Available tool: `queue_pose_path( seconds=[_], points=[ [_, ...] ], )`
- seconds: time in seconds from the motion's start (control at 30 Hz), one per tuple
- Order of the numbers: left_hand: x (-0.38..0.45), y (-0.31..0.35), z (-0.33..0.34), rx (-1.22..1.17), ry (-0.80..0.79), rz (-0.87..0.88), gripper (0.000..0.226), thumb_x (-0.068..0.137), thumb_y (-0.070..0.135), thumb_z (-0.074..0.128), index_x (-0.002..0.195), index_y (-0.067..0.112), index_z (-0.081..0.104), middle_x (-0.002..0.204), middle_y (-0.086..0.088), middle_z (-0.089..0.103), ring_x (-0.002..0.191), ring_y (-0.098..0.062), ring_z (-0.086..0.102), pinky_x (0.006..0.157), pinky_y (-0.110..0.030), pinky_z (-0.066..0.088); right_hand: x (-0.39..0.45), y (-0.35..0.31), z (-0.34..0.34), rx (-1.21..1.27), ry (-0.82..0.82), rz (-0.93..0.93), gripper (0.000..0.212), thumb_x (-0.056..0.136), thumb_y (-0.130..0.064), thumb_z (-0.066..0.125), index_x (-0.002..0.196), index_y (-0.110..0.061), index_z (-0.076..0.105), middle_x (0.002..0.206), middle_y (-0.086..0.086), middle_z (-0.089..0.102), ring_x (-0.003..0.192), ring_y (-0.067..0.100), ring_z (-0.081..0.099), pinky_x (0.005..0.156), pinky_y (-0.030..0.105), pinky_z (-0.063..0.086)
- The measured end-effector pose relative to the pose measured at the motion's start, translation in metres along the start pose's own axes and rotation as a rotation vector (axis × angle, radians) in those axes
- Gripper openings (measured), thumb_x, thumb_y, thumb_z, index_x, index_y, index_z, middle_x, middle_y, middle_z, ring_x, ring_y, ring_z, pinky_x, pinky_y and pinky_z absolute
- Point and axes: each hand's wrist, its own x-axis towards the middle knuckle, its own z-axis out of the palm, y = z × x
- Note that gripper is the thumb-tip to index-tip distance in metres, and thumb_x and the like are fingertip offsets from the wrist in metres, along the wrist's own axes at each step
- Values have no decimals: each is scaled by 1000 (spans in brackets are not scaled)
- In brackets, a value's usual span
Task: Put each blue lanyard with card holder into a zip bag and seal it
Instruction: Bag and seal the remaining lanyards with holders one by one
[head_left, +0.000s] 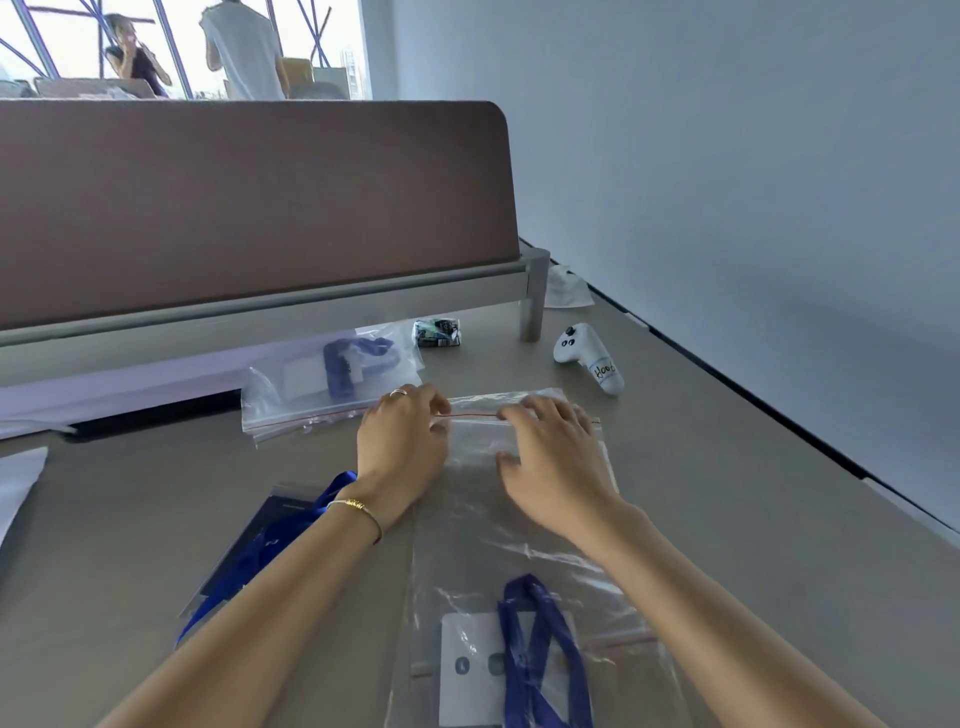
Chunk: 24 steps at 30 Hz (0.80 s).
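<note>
The left hand (402, 441) lies with its fingers curled over the left end of the red zip line of a clear zip bag (524, 499), pinching the strip there; it wears a ring, and a gold bracelet (358, 506) sits on the wrist. The right hand (553, 457) rests on the same bag just to the right, fingers bent with the tips on the zip line and the thumb lying on the plastic below it. A short stretch of the red line shows between the two hands. This bag lies flat in the middle of the counter (727, 467), and whether it is pressed closed along its whole length cannot be told.

Toward the near edge, under the forearms, a second bag (613, 649) holds a blue lanyard (540, 649) with a white card holder (470, 670). Left of it, partly under the left forearm, another blue lanyard (260, 561) lies on a dark card sleeve (270, 519), outside any bag.

Beyond the left hand, near the far edge, a third bag (291, 400) with a blue lanyard (353, 358) inside lies below the brown divider panel (249, 208). A small dark packet (437, 332) sits just right of it. Toward the far right corner lie a white controller (589, 356) and a crumpled white sheet (563, 286).
</note>
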Motion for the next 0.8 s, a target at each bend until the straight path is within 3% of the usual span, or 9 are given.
queue_pose_path(
  seconds=[0.1, 0.2, 0.3, 0.4, 0.47, 0.6, 0.7, 0.8],
  points=[
    [1, 3, -6, -139, 50, 0, 13, 87, 15, 67, 88, 28, 67, 82, 13, 67, 80, -12, 62, 68, -27, 46, 17, -5, -4, 77, 34, -36, 50, 91, -25, 62, 139, -24, 50, 140, 0, 54, 131, 25, 45, 109, 36, 35],
    [2, 5, -12, -208, 63, 64, 16, 86, 9, 68, 89, 25, 68, 77, 13, 67, 75, -12, 63, 69, -30, 53, 34, -9, -9, 133, 54, -65, 45, 89, -23, 67, 132, -26, 57, 130, -2, 63, 122, 23, 54, 97, 35, 43],
    [4, 6, -20, -288, 47, 120, 19, 85, 7, 71, 93, 23, 68, 75, 14, 67, 75, -8, 64, 70, -34, 55, 46, -11, -13, 215, 34, -73, 23, 86, -25, 71, 108, -31, 71, 109, -5, 74, 104, 22, 66, 85, 36, 53],
    [2, 9, -25, -327, 20, 190, 22, 82, 4, 76, 93, 21, 69, 75, 13, 69, 76, -6, 62, 70, -25, 52, 50, -10, -16, 266, 36, -84, 12, 83, -21, 70, 84, -31, 76, 89, -6, 76, 85, 19, 69, 73, 37, 57],
    [2, 10, -28, -363, 38, 208, 23, 78, 0, 79, 87, 17, 67, 73, 10, 68, 76, -5, 61, 65, -15, 47, 49, -9, -19, 273, 22, -99, 11, 82, -21, 70, 80, -30, 75, 85, -6, 75, 83, 18, 69, 72, 37, 57],
    [1, 14, -32, -399, -5, 206, 32, 75, -10, 75, 77, 14, 55, 69, 1, 63, 71, -2, 63, 61, -9, 45, 46, -6, -23, 267, -10, -124, 10, 80, -21, 71, 80, -30, 73, 84, -9, 74, 81, 16, 68, 71, 37, 57],
    [0, 16, -32, -404, -23, 213, 37, 77, -10, 75, 76, 19, 52, 70, 0, 64, 72, -1, 64, 60, -11, 47, 45, -5, -25, 251, -32, -141, 5, 81, -25, 73, 81, -30, 72, 86, -10, 74, 83, 17, 67, 73, 38, 57],
    [1, 16, -34, -408, -16, 225, 32, 77, -5, 77, 77, 20, 57, 72, 3, 66, 73, -10, 65, 66, -22, 52, 44, -5, -29, 225, -21, -148, 3, 83, -27, 72, 83, -30, 71, 87, -9, 73, 86, 20, 66, 74, 39, 56]
  ],
)
